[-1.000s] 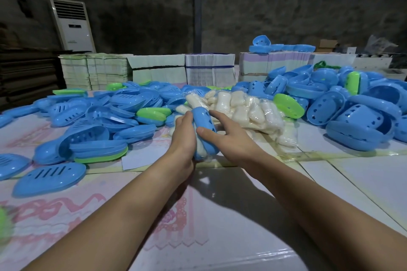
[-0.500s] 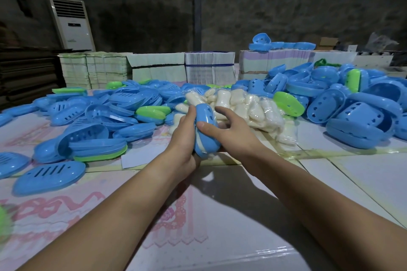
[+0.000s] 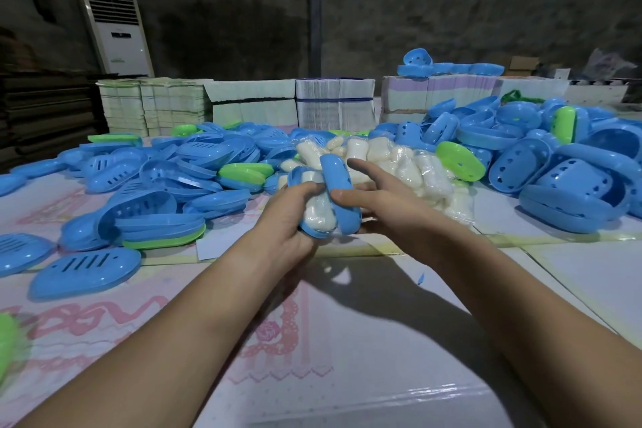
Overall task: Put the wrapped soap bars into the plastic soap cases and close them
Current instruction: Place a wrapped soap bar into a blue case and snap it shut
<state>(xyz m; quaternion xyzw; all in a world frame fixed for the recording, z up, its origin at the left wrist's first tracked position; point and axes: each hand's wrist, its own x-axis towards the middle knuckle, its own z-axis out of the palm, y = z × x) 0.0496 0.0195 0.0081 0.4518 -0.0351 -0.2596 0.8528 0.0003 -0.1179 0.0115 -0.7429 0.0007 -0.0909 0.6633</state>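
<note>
Since half second ago, we part blue oval plastic soap case (image 3: 338,195): lid now swung wider, white wrapped soap bar (image 3: 319,214) showing in base. Left hand (image 3: 291,215) grips base, fingers curled round it. Right hand (image 3: 378,205) pinches lid, thumb on top. Closing not yet done. Heap of wrapped soap bars (image 3: 392,163) just behind; loose blue case halves (image 3: 194,167) crowd table (image 3: 347,340) both sides.
</note>
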